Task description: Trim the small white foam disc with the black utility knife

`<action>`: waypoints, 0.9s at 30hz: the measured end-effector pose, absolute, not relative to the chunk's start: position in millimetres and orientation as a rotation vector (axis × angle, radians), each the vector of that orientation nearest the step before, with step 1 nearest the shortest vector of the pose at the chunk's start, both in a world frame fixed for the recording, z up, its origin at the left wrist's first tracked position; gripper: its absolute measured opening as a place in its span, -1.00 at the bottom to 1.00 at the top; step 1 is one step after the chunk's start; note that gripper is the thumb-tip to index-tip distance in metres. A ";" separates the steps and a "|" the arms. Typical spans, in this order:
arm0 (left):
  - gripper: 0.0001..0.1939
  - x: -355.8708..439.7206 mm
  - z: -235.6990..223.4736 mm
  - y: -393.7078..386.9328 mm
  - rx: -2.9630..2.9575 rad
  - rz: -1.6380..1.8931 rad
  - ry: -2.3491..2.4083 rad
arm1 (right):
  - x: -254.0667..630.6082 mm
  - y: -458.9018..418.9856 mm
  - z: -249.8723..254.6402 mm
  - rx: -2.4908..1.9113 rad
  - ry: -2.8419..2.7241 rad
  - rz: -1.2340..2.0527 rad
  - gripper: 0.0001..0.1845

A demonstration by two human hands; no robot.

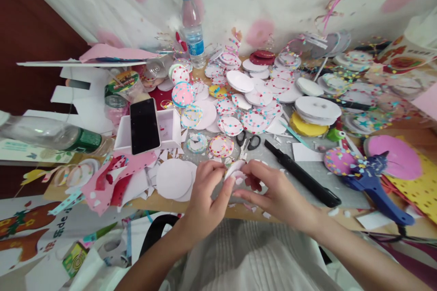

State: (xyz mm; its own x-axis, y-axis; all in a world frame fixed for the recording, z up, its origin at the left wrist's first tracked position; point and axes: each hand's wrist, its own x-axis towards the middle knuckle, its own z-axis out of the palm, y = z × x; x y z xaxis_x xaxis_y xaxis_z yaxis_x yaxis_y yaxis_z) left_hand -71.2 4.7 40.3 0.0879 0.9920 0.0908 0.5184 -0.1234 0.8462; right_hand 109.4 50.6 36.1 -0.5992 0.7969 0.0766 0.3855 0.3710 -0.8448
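Observation:
My left hand (209,193) is closed, pinching a small white paper disc (233,171) between thumb and fingers. The disc is tilted above the table's front edge. My right hand (273,186) faces it from the right, its fingers bent and its thumb apart from the forefinger. The right forefinger is at the disc's right edge; whether it presses on it I cannot tell. Pale pink scraps (240,177) show between the hands. Just behind them lie black-handled scissors (252,142). A black utility knife (303,175) lies to the right of my right hand.
Decorated round discs (256,122) crowd the table's back. A water bottle (193,32) stands behind them. At left are a phone (144,126) on a white box (170,125), large white circles (174,178) and a lying bottle (51,132). A blue glue gun (378,191) lies at right.

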 end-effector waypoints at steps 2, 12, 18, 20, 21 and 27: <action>-0.84 -71.7 40.5 4.6 1.717 0.922 1.495 | 108.7 51.7 37.1 -1.035 -2.190 1.093 -0.71; -0.81 -72.2 38.4 2.2 1.793 0.905 1.449 | 103.0 47.2 28.6 -0.892 -2.476 0.711 -0.78; -0.78 -64.3 36.2 -3.5 1.818 0.994 1.462 | 97.3 40.6 14.9 -0.933 -2.452 0.377 -0.67; -0.78 -61.7 37.4 -5.7 1.804 1.016 1.464 | 95.6 39.2 13.3 -0.934 -2.429 0.270 -0.65; -0.78 -60.5 38.2 -6.8 1.799 1.027 1.467 | 95.0 38.7 13.1 -0.934 -2.420 0.237 -0.65; -0.81 -57.9 43.3 -10.9 1.812 1.079 1.445 | 93.2 38.1 15.3 -0.921 -2.398 0.224 -0.66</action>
